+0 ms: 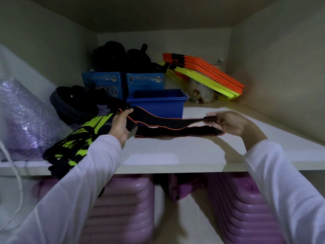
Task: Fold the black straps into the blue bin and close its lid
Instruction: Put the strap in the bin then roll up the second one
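Bin (pixel 158 104) on shelf (pixel 175 152), straps (pixel 175 127) just in front btwn hands, boxes (pixel 144 81) behind

head-worn wide view, facing forward, close to shelf (pixel 175 155)

Bare white shelf (pixel 175 152) open in front of me, 6 o'clock of blue bin (pixel 156 104); bin top open, free from above. My left hand (pixel 119 125) and right hand (pixel 228 123) span black strap (pixel 168 123) across bin's front. Black-yellow netting (pixel 73 145) crowds 8 o'clock. Lucky Star boxes (pixel 123 83) block 12 o'clock. Orange-yellow slats (pixel 207 74) at 2 o'clock, shelf toward 3 o'clock clear
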Demonstrator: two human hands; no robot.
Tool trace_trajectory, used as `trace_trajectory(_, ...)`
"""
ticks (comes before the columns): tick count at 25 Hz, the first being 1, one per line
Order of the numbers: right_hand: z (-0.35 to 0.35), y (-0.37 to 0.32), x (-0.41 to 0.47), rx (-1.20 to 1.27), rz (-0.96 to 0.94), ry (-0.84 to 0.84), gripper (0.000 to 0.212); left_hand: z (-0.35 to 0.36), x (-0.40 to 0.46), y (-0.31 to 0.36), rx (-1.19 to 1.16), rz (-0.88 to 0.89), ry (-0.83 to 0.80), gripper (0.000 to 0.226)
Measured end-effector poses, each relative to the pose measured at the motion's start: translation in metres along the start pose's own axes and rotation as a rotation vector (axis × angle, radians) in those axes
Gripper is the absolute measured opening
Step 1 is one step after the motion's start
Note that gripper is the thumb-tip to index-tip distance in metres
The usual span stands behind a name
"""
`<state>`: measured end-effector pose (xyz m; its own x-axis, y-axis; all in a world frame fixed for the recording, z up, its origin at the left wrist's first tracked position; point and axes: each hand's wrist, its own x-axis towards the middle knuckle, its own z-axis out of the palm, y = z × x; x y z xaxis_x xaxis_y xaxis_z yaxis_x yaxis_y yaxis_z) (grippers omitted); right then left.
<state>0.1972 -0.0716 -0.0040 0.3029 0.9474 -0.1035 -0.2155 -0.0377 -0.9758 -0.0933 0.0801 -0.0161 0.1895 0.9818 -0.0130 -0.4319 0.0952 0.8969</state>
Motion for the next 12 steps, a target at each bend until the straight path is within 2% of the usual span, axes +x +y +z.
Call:
trace_trajectory(2,0.001,-0.002,-0.001,0.071,-0.004,0.025,0.033,-0.004,0.002,0.001,0.022,-0.004,0.01,0.01)
trace_trajectory(5,0.005,-0.003,0.002,-0.072,-0.044,0.065,0.019,-0.007,0.003,0.004,0.055,0.033,0.019,0.009)
trace_trajectory(8,0.006,-0.006,0.008,-0.268,-0.086,0.135,0.024,-0.006,0.001,0.01,0.192,0.019,0.044,0.018)
trace_trajectory(12,0.005,-0.006,0.016,-0.305,-0.091,0.209,0.021,-0.008,-0.003,0.014,0.351,-0.081,0.05,0.02)
